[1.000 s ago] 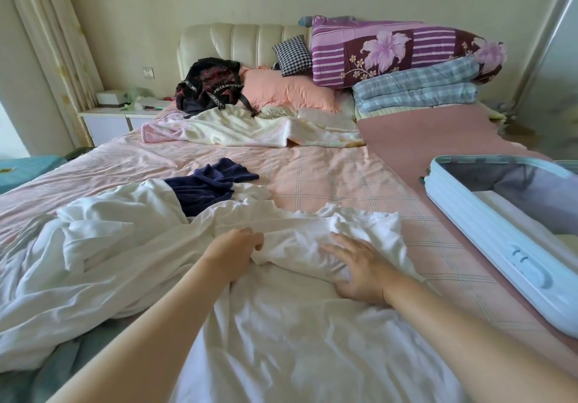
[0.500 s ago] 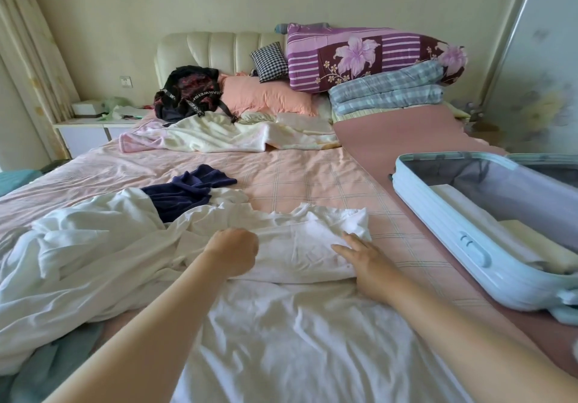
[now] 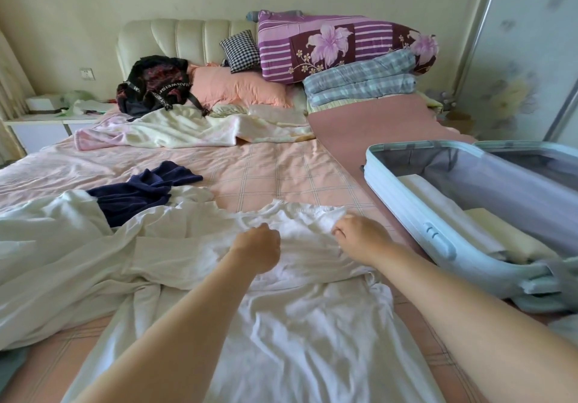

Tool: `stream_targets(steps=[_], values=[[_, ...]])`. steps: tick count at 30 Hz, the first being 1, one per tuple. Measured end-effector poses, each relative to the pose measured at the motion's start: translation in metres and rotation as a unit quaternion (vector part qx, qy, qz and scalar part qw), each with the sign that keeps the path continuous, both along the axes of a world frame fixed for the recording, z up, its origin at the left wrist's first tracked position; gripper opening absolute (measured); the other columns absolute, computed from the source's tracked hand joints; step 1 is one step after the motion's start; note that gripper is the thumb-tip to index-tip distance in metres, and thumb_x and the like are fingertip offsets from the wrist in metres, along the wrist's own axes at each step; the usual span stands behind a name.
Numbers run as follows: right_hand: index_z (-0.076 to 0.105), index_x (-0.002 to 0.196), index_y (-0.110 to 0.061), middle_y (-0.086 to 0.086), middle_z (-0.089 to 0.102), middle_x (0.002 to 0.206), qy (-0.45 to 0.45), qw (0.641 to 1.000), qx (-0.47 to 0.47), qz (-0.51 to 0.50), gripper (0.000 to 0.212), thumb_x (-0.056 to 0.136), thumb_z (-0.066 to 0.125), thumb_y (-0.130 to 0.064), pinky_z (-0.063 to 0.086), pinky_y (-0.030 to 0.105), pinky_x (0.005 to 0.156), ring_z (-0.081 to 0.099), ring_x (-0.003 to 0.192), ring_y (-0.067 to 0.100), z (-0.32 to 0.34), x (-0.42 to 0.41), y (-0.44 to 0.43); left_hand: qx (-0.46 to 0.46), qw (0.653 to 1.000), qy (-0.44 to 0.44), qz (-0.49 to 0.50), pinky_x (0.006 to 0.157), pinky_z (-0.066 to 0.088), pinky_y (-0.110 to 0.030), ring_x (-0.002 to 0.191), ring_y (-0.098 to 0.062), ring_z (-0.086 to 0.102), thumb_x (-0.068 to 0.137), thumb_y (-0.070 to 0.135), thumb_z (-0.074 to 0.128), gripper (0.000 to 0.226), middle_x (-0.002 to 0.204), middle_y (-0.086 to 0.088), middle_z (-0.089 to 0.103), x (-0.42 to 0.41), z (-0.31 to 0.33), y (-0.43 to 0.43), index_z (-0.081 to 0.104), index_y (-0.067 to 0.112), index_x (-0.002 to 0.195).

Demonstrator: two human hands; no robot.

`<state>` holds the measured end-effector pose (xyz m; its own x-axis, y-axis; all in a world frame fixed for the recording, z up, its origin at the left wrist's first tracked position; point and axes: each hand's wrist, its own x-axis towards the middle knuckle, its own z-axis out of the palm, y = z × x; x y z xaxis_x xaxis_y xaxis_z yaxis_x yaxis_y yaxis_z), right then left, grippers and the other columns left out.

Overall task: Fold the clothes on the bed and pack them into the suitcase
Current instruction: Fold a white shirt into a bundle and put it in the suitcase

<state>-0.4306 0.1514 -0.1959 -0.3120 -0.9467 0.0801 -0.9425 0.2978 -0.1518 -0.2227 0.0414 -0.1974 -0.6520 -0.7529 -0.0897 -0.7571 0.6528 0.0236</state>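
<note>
On the pink bed (image 3: 281, 171), we hold the white garment (image 3: 300, 324) near its far edge: our left hand (image 3: 258, 247) clenches a bunch of cloth, and our right hand (image 3: 359, 236) pinches it nearby. A navy garment (image 3: 140, 189) lies beyond on the left. The open suitcase (image 3: 403, 211) sits to the right with folded pieces inside.

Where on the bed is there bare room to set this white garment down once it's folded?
Bare checked sheet lies between the navy garment, the cream blanket and the suitcase; the mauve mat beyond the suitcase is also free. The near left is crowded with white clothes.
</note>
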Motion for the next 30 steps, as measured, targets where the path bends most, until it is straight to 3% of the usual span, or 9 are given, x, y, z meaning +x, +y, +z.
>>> stream_targets(steps=[3, 7, 9, 14, 19, 22, 25, 28, 30], values=[[0.056, 0.137, -0.03, -0.009, 0.049, 0.148, 0.01, 1.0, 0.002, 0.013, 0.05, 0.094, 0.046, -0.006, 0.045, 0.032, 0.095, 0.056, 0.124, 0.023, 0.001, -0.008, -0.026, 0.02, 0.999, 0.029, 0.01, 0.093, 0.051, -0.04, 0.12, -0.026, 0.053, 0.099, 0.014, 0.037, 0.045, 0.143, -0.003, 0.042, -0.009, -0.01, -0.017, 0.042, 0.029, 0.142], [0.04, 0.15, -0.031, -0.005, 0.047, 0.15, 0.036, 0.999, 0.003, 0.034, 0.051, 0.102, 0.046, -0.016, 0.047, 0.035, 0.096, 0.055, 0.127, 0.024, -0.012, -0.019, -0.058, -0.001, 0.998, 0.061, -0.01, 0.102, 0.043, -0.041, 0.133, -0.024, 0.039, 0.099, 0.013, 0.037, 0.05, 0.147, 0.0, 0.04, -0.015, -0.024, -0.032, 0.04, 0.036, 0.143], [0.048, 0.144, -0.029, 0.003, 0.051, 0.14, 0.05, 0.998, 0.035, 0.02, 0.041, 0.103, 0.048, -0.023, 0.049, 0.037, 0.092, 0.059, 0.118, 0.029, -0.018, -0.024, -0.07, -0.046, 0.993, 0.105, -0.031, 0.106, 0.038, -0.041, 0.132, -0.022, 0.039, 0.101, 0.021, 0.038, 0.041, 0.145, 0.003, 0.044, -0.014, -0.034, -0.037, 0.048, 0.035, 0.138], [0.063, 0.111, -0.01, 0.009, 0.055, 0.115, 0.162, 0.986, -0.017, -0.042, 0.024, 0.09, 0.055, -0.002, 0.042, 0.034, 0.068, 0.064, 0.095, 0.029, -0.014, -0.038, -0.074, -0.158, 0.936, 0.3, -0.094, 0.091, 0.046, -0.04, 0.11, -0.024, 0.057, 0.094, 0.016, 0.044, 0.032, 0.117, 0.006, 0.064, -0.016, -0.049, -0.044, 0.07, 0.023, 0.11], [0.064, 0.105, -0.015, 0.009, 0.055, 0.113, 0.271, 0.96, -0.046, -0.047, 0.022, 0.084, 0.061, -0.009, 0.042, 0.036, 0.086, 0.054, 0.103, 0.028, -0.015, -0.053, -0.056, -0.048, 0.994, 0.098, -0.029, 0.11, 0.027, -0.038, 0.139, -0.017, 0.034, 0.099, 0.034, 0.035, 0.045, 0.151, 0.009, 0.042, -0.023, -0.05, -0.039, 0.049, 0.028, 0.141], [0.067, 0.107, -0.019, 0.006, 0.056, 0.111, 0.207, 0.97, -0.125, -0.015, 0.036, 0.075, 0.06, -0.006, 0.039, 0.038, 0.086, 0.053, 0.102, 0.028, -0.016, -0.042, -0.049, -0.065, 0.997, 0.041, -0.006, 0.119, 0.018, -0.044, 0.146, -0.02, 0.022, 0.099, 0.038, 0.031, 0.051, 0.159, 0.002, 0.03, -0.033, -0.039, -0.029, 0.042, 0.023, 0.146], [0.071, 0.115, -0.018, 0.008, 0.062, 0.123, 0.076, 0.975, -0.198, 0.058, 0.04, 0.08, 0.053, -0.025, 0.046, 0.042, 0.095, 0.059, 0.112, 0.031, -0.02, -0.011, -0.035, -0.053, 0.996, 0.064, -0.028, 0.12, 0.014, -0.049, 0.148, -0.021, 0.017, 0.099, 0.047, 0.033, 0.052, 0.16, 0.001, 0.024, -0.041, -0.037, -0.007, 0.037, 0.027, 0.147], [0.038, 0.154, -0.024, 0.009, 0.027, 0.163, -0.015, 0.994, -0.003, 0.112, 0.067, 0.094, 0.04, -0.053, 0.019, 0.038, 0.123, 0.023, 0.151, 0.023, -0.036, 0.005, -0.004, 0.015, 0.998, 0.028, -0.053, 0.121, 0.003, -0.051, 0.152, -0.02, 0.001, 0.098, 0.058, 0.029, 0.065, 0.166, 0.003, 0.002, -0.033, -0.045, 0.011, 0.012, 0.034, 0.155], [0.013, 0.16, -0.03, 0.005, 0.008, 0.168, 0.014, 0.989, 0.087, 0.119, 0.088, 0.083, 0.026, -0.071, 0.003, 0.034, 0.125, 0.004, 0.155, 0.017, -0.044, 0.0, 0.019, 0.037, 0.998, 0.017, -0.052, 0.122, -0.002, -0.049, 0.153, -0.018, -0.006, 0.095, 0.066, 0.032, 0.075, 0.166, 0.005, -0.005, -0.021, -0.046, 0.016, 0.004, 0.035, 0.157]])
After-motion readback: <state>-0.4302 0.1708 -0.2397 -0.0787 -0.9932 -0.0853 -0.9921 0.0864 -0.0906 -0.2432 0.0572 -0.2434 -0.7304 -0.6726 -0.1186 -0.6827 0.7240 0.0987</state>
